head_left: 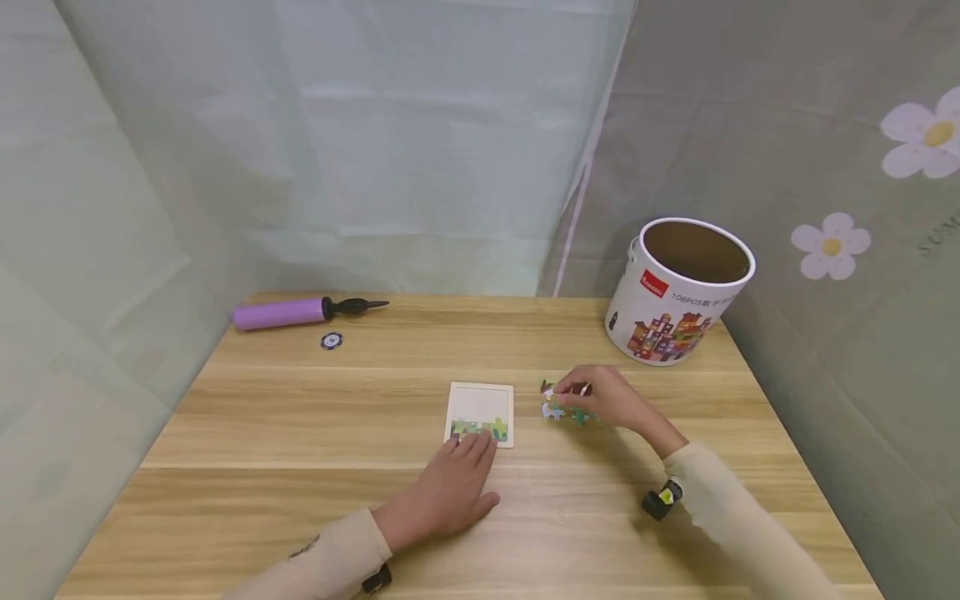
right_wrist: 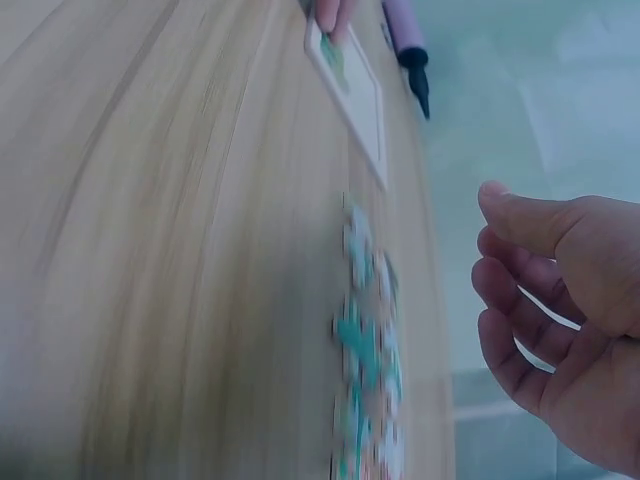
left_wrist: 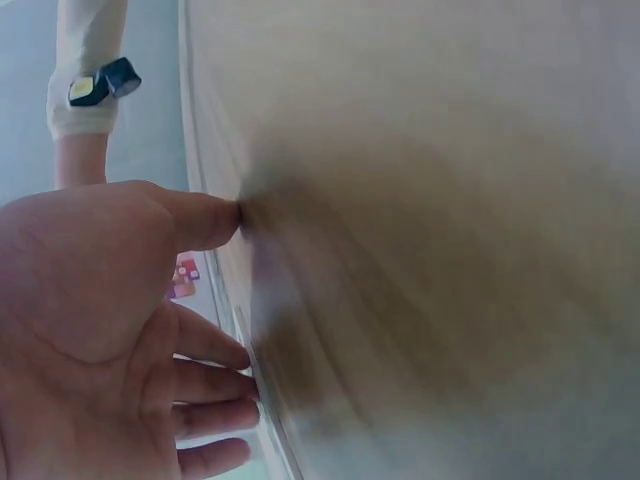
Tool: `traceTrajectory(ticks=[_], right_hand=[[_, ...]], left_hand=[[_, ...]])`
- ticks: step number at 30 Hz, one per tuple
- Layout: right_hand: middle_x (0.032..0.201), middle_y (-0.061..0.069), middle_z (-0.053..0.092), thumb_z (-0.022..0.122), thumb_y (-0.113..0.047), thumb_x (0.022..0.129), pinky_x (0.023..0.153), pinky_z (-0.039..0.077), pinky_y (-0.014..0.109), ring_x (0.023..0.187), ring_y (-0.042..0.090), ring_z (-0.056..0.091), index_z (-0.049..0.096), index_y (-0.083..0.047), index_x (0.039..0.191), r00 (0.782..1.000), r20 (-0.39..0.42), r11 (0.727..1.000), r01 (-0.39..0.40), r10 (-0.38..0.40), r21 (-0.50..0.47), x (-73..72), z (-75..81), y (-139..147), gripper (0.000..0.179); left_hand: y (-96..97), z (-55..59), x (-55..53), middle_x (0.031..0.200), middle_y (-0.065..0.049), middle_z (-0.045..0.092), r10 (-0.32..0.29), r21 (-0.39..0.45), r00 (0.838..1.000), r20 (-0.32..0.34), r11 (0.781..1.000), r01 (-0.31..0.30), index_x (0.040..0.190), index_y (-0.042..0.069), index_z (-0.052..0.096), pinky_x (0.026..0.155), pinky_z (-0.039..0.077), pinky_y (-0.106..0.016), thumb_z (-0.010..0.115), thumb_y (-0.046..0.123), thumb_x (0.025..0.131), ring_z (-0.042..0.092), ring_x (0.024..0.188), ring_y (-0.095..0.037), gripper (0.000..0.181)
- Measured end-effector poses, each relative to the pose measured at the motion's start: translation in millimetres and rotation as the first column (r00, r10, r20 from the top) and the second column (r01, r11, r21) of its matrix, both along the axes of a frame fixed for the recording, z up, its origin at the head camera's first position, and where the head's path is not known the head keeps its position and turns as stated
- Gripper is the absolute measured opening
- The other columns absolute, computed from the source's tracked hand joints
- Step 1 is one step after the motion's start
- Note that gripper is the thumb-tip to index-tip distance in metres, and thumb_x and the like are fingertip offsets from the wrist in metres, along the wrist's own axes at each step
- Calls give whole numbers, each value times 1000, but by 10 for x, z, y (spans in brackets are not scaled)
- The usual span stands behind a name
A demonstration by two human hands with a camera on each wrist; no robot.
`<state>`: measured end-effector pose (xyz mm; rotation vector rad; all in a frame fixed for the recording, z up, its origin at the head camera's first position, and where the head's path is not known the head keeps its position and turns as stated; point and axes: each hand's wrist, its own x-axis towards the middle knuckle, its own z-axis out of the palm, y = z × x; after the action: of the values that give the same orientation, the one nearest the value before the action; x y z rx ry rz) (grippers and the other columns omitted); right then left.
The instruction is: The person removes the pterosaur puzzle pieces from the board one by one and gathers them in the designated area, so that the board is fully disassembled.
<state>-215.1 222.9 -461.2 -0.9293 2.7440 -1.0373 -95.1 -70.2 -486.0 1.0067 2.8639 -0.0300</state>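
Note:
A square puzzle board with a pale frame lies on the table, its lower part filled with green jigsaw pieces. On its near edge rest the extended fingertips of my left hand, while the thumb touches the wood. To the right of the board, my right hand hovers over a cluster of loose jigsaw pieces, partly hiding them in the head view. The fingers of the right hand are loosely bent, thumb apart from index finger, with no piece visible between them.
A white bucket with printed building blocks stands at the back right. At the back left lie a purple hand pump and a round chip. Curtains hang along the table's back and sides.

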Motion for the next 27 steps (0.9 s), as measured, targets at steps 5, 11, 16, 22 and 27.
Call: traceTrajectory(ticks=[5,11,16,22,27], right_hand=[[95,-6,75,78,-17,91,72,55,25,81,5,64,80,-11,99,999,16,999,-46,46,10,-37,-15,-269,10],[94,-6,74,77,-19,93,73,56,24,82,5,65,80,-13,100,992,37,992,-122,122,4,-105,-100,-618,10],[98,-3,75,75,-17,94,78,57,24,86,8,68,80,-10,101,980,32,981,-195,194,21,-146,-155,-879,11],[100,-4,75,72,-21,97,78,55,22,87,5,67,80,-12,104,968,34,967,-250,248,58,-167,-225,-1146,14],[98,-4,75,73,-22,97,79,55,22,87,3,67,80,-13,105,961,48,958,-275,272,78,-162,-284,-1304,14]], left_hand=[[48,-8,59,160,-21,38,27,21,999,31,999,-27,152,-5,41,117,37,-48,51,49,103,41,146,-34,74],[131,-9,90,158,-25,40,36,-27,999,-2,999,-36,152,-5,42,116,39,-46,50,52,103,41,146,-35,75],[165,-32,93,157,-25,42,43,-42,998,-43,998,-45,151,-5,44,114,41,-45,48,54,103,43,144,-35,76],[148,-79,94,156,-26,42,38,-20,997,-63,999,-39,150,-5,45,114,41,-44,48,54,103,43,144,-35,76],[133,-114,91,156,-27,41,28,-9,997,-65,1000,-29,150,-6,44,114,41,-44,48,55,103,42,145,-35,77]])
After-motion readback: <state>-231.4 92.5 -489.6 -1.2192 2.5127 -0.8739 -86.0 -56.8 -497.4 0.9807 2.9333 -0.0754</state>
